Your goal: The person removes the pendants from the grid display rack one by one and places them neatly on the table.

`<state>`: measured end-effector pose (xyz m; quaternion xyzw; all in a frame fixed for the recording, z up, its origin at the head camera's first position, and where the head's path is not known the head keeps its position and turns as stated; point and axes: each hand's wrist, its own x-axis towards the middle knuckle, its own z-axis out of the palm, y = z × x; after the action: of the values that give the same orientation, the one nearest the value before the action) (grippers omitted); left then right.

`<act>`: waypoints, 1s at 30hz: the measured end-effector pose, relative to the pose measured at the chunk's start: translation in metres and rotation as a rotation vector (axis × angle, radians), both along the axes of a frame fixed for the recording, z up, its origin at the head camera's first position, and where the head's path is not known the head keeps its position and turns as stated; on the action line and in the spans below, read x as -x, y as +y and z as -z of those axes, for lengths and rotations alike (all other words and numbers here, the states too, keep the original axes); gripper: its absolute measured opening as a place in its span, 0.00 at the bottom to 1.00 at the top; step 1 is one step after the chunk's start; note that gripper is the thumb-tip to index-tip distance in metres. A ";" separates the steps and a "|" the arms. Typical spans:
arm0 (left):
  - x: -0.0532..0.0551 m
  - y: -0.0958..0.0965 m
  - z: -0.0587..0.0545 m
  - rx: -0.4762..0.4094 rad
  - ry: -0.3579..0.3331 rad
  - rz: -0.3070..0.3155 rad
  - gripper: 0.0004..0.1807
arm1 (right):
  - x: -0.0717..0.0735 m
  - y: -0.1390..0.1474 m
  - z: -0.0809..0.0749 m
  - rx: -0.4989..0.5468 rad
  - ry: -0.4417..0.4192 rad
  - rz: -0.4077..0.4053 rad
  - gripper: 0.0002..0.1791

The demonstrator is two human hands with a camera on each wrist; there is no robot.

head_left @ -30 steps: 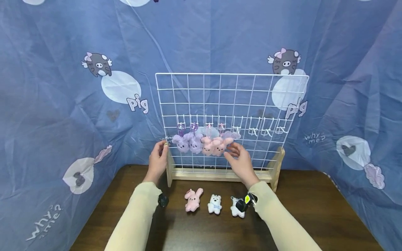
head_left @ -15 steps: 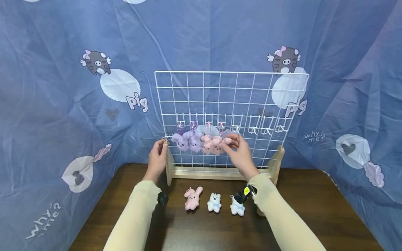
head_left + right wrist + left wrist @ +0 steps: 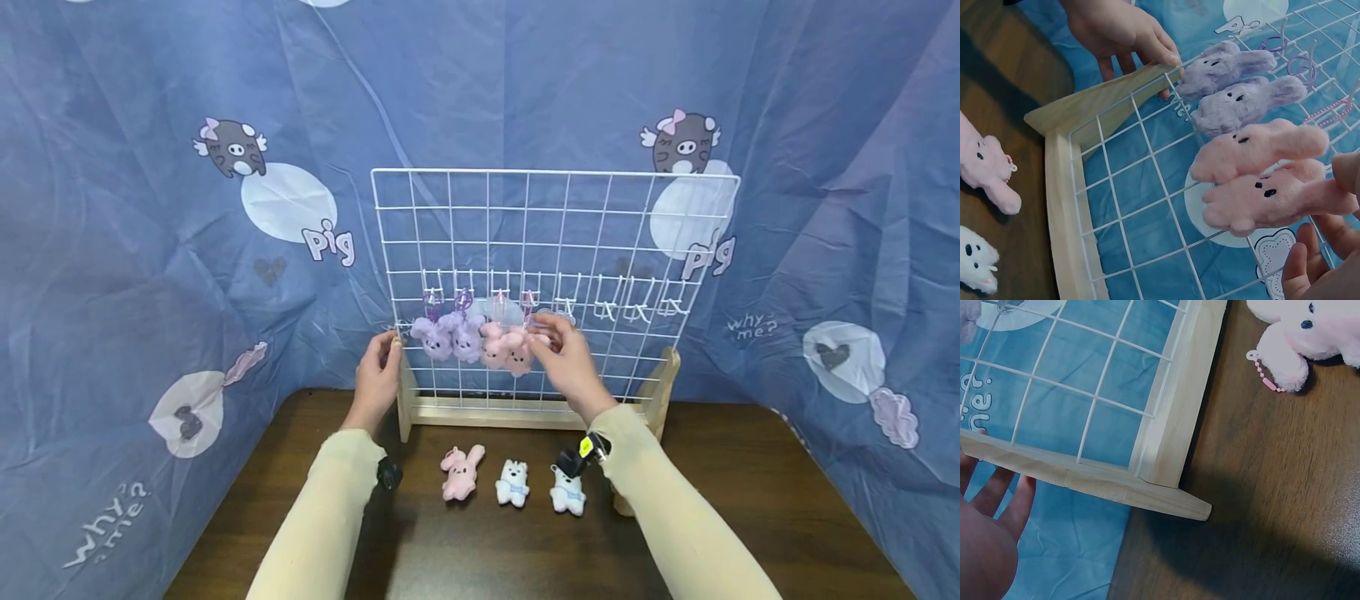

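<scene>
A white wire grid rack (image 3: 506, 244) stands in a wooden stand (image 3: 487, 415). My left hand (image 3: 377, 375) grips the stand's left upright near its top, with fingers behind the wood in the left wrist view. Two purple plush bunny keychains (image 3: 433, 340) and two pink ones hang side by side from hooks on the grid. My right hand (image 3: 572, 367) pinches an ear of the right-hand pink plush bunny keychain (image 3: 1260, 199) between thumb and fingers. Its pink bead chain runs up to the hook; the hand hides part of the ear.
On the brown table (image 3: 465, 554) lie a pink plush bunny (image 3: 460, 475) and two white plush bears (image 3: 512, 484), the right one partly covered by the wrist camera. Bare hooks (image 3: 637, 312) stick out along the grid's right half. A blue printed cloth (image 3: 300, 100) hangs behind.
My right hand has moved slightly left and up, from beside the pink bunny's ear to closing on it. That bunny now hangs straighter. My left hand stays on the stand.
</scene>
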<state>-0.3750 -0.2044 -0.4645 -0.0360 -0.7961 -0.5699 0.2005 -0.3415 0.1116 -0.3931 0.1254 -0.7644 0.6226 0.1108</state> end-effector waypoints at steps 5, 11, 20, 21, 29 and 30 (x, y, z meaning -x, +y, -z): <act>0.000 0.000 0.000 -0.009 0.006 0.009 0.21 | -0.001 -0.002 -0.003 -0.038 -0.022 0.025 0.20; 0.001 0.000 0.001 -0.005 0.010 0.004 0.20 | -0.003 -0.004 -0.008 -0.042 -0.051 0.033 0.19; 0.001 -0.001 0.002 -0.001 0.020 -0.002 0.21 | -0.005 -0.006 -0.008 -0.084 -0.005 0.035 0.15; 0.001 -0.001 0.002 0.000 0.022 -0.002 0.21 | -0.006 -0.006 -0.008 -0.089 0.008 0.040 0.14; 0.001 -0.001 0.002 -0.011 0.009 0.004 0.21 | -0.008 -0.006 -0.005 -0.108 0.051 0.060 0.11; 0.001 -0.001 0.002 -0.011 0.008 0.006 0.21 | -0.008 -0.006 -0.005 -0.110 0.059 0.063 0.11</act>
<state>-0.3757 -0.2051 -0.4663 -0.0393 -0.7920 -0.5748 0.2021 -0.3332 0.1060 -0.3882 0.1255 -0.7975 0.5718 0.1455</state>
